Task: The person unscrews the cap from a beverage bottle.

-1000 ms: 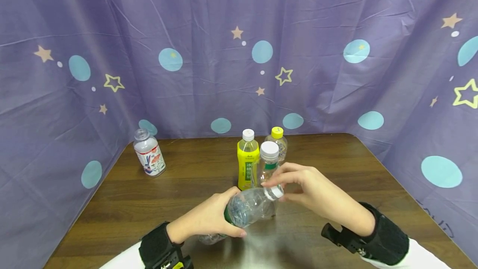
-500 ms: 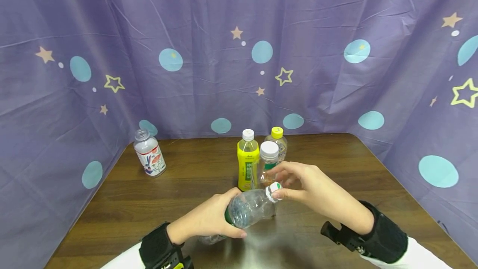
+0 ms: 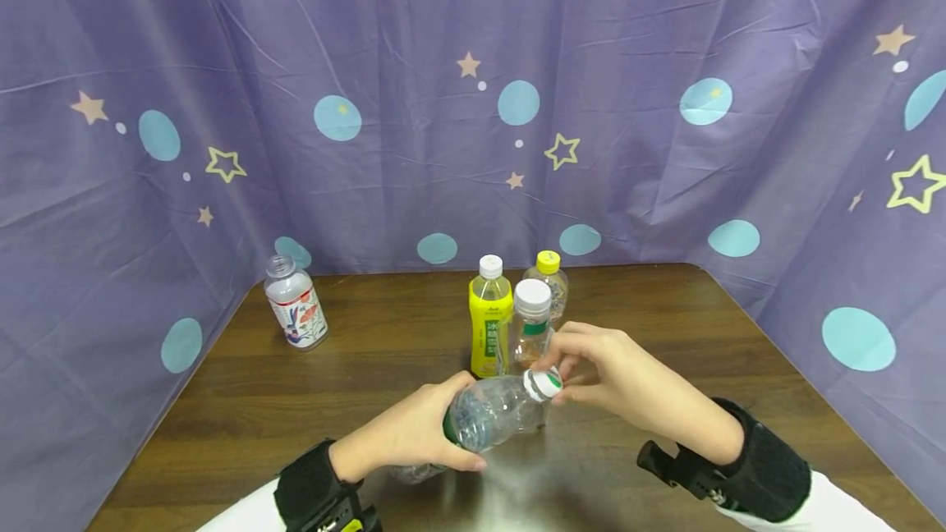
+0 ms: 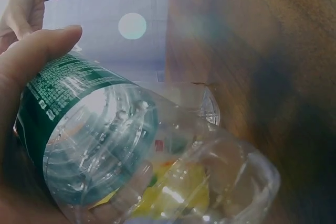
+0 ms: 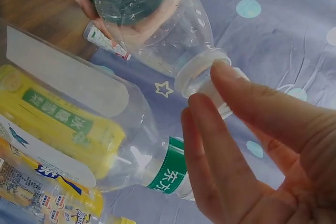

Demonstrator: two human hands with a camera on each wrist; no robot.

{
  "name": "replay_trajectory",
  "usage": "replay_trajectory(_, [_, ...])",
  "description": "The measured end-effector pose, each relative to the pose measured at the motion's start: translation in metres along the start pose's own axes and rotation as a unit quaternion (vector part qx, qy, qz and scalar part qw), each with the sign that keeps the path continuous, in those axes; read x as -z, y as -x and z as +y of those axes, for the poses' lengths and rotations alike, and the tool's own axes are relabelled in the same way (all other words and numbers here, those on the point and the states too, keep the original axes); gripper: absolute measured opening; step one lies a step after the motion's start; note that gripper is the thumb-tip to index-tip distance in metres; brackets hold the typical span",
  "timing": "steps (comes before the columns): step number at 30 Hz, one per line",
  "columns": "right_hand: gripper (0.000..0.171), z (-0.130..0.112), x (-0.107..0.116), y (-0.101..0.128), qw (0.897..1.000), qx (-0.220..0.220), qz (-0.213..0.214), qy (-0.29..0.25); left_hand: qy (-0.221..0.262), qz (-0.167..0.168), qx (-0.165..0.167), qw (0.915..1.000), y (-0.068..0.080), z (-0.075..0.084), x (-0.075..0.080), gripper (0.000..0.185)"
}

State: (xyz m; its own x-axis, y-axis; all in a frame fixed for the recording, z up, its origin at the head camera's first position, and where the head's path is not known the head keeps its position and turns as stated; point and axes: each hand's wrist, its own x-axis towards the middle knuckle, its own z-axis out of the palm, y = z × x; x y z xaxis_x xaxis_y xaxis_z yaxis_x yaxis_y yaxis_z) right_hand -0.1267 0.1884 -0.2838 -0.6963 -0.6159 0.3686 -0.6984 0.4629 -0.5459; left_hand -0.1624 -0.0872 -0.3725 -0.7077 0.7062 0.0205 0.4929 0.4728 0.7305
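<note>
The clear water bottle is lying tilted above the wooden table, its long axis running from the base at lower left up to the white cap at upper right. The left hand is wrapping curled fingers round the green-labelled body, while the right hand, the nearer one to the cap, is pinching it between its fingertips. Just behind are standing a yellow bottle and a white-capped bottle
</note>
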Motion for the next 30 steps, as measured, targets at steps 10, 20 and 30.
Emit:
replay_trajectory(10, [0.016,-0.0018,-0.0021,-0.0020,0.999,-0.015,0.035,-0.014,0.000,-0.001,-0.003,1.0000,-0.0004,0.0007,0.0012,0.069])
replay_trajectory(20, [0.032,-0.0059,0.0055,-0.0017,0.988,-0.155,-0.018,0.010,-0.002,-0.002,0.003,1.0000,-0.0008,0.0023,0.0013,0.067])
replay_trajectory(30, [0.030,-0.0021,0.0023,0.0017,1.000,-0.024,-0.002,0.005,-0.006,0.001,0.003,1.0000,-0.0014,-0.0006,0.0002,0.068])
